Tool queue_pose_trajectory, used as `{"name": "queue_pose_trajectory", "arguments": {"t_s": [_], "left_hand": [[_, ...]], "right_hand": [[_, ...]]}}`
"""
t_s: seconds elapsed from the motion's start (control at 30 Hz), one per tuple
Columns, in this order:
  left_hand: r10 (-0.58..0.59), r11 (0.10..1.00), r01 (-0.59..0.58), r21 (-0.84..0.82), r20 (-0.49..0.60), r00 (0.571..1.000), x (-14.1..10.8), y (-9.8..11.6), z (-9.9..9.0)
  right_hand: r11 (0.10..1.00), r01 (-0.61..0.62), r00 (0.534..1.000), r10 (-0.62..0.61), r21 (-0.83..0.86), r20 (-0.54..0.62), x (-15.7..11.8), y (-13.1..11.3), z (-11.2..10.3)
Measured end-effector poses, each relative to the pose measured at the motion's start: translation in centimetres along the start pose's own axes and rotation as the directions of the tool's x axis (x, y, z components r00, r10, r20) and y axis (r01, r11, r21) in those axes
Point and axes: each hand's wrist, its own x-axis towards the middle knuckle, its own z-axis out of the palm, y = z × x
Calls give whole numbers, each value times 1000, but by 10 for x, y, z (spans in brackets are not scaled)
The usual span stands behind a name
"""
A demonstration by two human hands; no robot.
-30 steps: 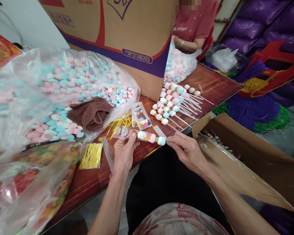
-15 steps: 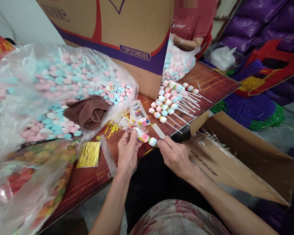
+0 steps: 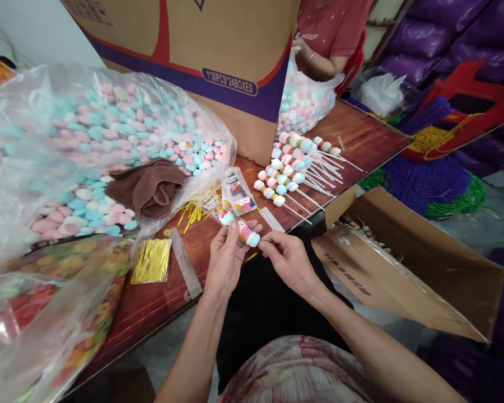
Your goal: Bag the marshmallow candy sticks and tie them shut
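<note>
Over the table's front edge my left hand [image 3: 227,254] is closed around a marshmallow skewer [image 3: 252,238] that is in a small clear bag with a coloured print. The thumb lies across the bag, and blue and white marshmallows show at both ends. My right hand [image 3: 289,254] pinches at the lower end of the skewer, where the stick is hidden by the fingers. Just beyond the left hand lie flat printed bags [image 3: 240,192] and loose yellow twist ties [image 3: 193,214]. Finished-looking skewers [image 3: 283,170] of marshmallows and gummies lie in rows to the right, white sticks toward me.
A big clear bag of marshmallows [image 3: 121,126] and a brown cloth [image 3: 149,187] are at left, near a pack of twist ties [image 3: 151,261]. A tall carton [image 3: 235,45] stands behind. An open carton [image 3: 403,280] sits at right. Across the table a person [image 3: 331,33] handles another marshmallow bag.
The skewer has gone deeper into the printed bag, so fewer bare marshmallows show below it. My right hand has moved slightly left, up against the skewer's lower end.
</note>
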Motion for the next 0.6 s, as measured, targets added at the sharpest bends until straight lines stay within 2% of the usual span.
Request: {"name": "queue_pose_trajectory", "arguments": {"t_s": [0.07, 0.17, 0.43, 0.6], "left_hand": [[6, 1000, -6, 0, 11, 1000, -2, -4, 2], [2, 1000, -2, 4, 17, 1000, -3, -5, 4], [-53, 998, 51, -40, -51, 997, 8, 17, -3], [-21, 999, 19, -37, -71, 997, 13, 22, -4]], "right_hand": [[998, -41, 999, 41, 57, -4, 3, -1, 6], [995, -34, 999, 38, 95, -33, 6, -2, 12], [994, -77, 997, 76, 79, 24, 4, 3, 5], [1000, 2, 999, -2, -8, 47, 4, 4, 4]]}}
